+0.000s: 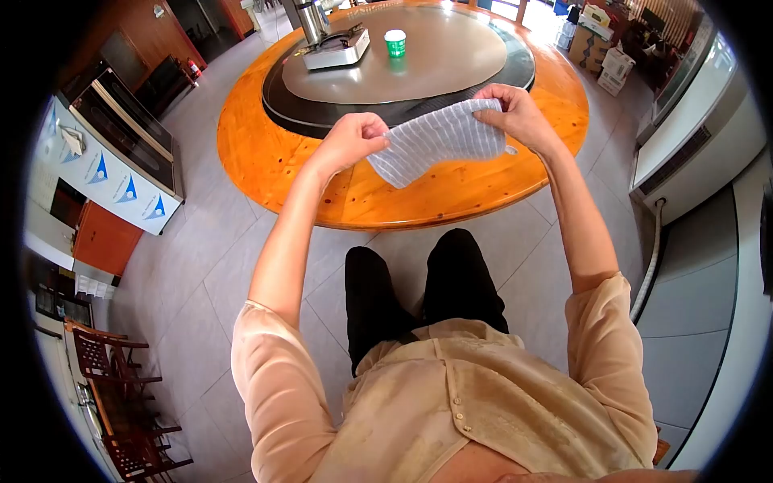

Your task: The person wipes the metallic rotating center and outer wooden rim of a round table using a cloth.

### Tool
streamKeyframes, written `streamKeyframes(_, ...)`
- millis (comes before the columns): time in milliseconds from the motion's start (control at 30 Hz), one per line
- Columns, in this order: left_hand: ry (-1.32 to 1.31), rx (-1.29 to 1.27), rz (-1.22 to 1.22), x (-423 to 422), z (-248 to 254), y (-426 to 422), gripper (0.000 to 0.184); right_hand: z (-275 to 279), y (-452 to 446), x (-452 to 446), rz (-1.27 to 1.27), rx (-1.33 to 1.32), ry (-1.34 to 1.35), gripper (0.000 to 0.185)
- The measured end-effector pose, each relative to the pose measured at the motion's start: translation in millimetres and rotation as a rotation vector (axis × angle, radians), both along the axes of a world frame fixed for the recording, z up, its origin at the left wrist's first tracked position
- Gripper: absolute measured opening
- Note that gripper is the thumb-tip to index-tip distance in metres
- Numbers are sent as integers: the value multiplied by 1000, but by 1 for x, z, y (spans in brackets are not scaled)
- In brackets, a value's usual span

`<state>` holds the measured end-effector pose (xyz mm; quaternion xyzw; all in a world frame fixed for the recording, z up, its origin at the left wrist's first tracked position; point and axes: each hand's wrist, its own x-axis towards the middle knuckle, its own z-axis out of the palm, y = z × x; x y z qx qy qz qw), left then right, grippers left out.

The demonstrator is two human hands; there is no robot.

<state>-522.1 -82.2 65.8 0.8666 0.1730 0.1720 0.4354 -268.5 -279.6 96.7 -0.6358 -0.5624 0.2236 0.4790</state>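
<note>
A grey-and-white striped cloth (439,141) is stretched between my two hands, above the near edge of the round wooden table (322,189). My left hand (353,143) pinches its left corner between thumb and fingers. At the opposite upper corner, my right hand (519,117) grips the fabric the same way. The cloth hangs a little slack, its lower edge drooping toward the tabletop. From this angle I cannot tell whether it touches the wood.
On the table's round grey centre (435,80) stand a green-and-white cup (395,44) and a portable stove (338,50) with a metal pot (310,22). Cartons (616,64) are stacked at the far right. Wooden chairs (105,354) stand at the lower left, and a display refrigerator (125,129) is further up.
</note>
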Motion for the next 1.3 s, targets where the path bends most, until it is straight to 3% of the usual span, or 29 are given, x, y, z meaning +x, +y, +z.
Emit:
streamKeyframes(200,-182,-268,84,-1,-19,11,16,-17,0,4,-37,98,273,14)
streamKeyframes(400,-96,-570,226,19,-16,-9,19,-26,11,-19,-161,161,496,14)
streamKeyframes(600,-202,-810,98,42,-17,-50,34,-55,20,-74,-86,269,-223,28)
streamKeyframes(700,-253,-837,95,42,-23,-51,36,-48,7,-86,89,222,-125,35)
streamKeyframes(733,-283,-854,87,40,-23,-51,36,-51,8,-80,142,193,-63,48)
streamKeyframes(833,-365,-918,111,34,-28,-45,33,-69,8,-74,-19,389,-267,69)
streamKeyframes(967,-442,-1018,110,44,-24,-54,30,-76,6,-89,-123,376,-241,76)
streamKeyframes(1033,-439,-985,95,50,-14,-69,28,-73,2,-95,-169,215,-119,76)
streamKeyframes(1167,-321,-935,57,48,8,-83,36,-103,14,-62,-149,475,208,52)
streamKeyframes(1200,-263,-933,49,44,11,-83,39,-102,12,-49,-236,427,279,48)
streamKeyframes(1267,-257,-595,123,32,0,-66,44,-97,1,-11,-404,330,422,42)
streamKeyframes(1300,-253,-426,163,23,-11,-51,47,-95,-6,14,-509,342,364,39)
